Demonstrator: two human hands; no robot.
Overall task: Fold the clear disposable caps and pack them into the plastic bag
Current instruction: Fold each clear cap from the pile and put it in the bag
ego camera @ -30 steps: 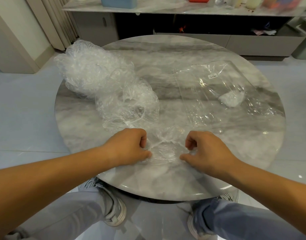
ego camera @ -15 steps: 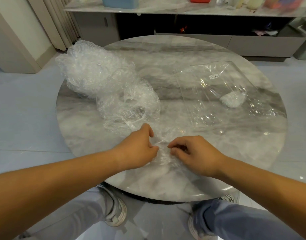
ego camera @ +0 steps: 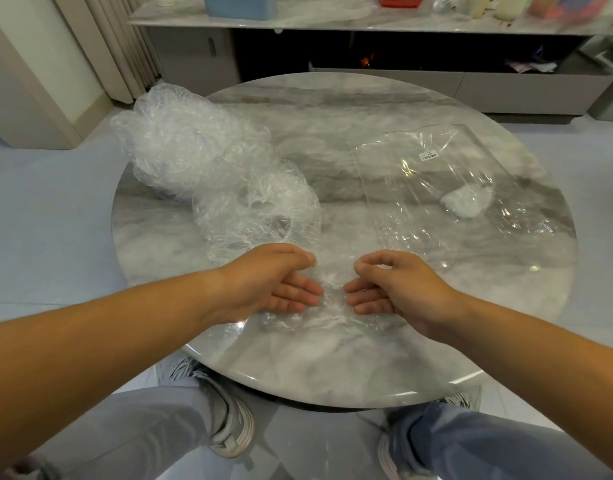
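Left hand (ego camera: 273, 282) and right hand (ego camera: 398, 289) lie loosely open, flanking a crumpled clear cap (ego camera: 329, 306). Neither grips it

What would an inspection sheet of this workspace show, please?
Surface: round marble table, glossy.
Job's things: crumpled cap near the front edge; pile of loose caps far left; plastic bag flat on the right, one folded cap inside.
Clutter: nothing seen.
Grippers: left hand and right hand open, fingers touching the crumpled cap.
Cables: nothing seen.
Surroundings: cabinet behind, blue container on top; curtain far left.
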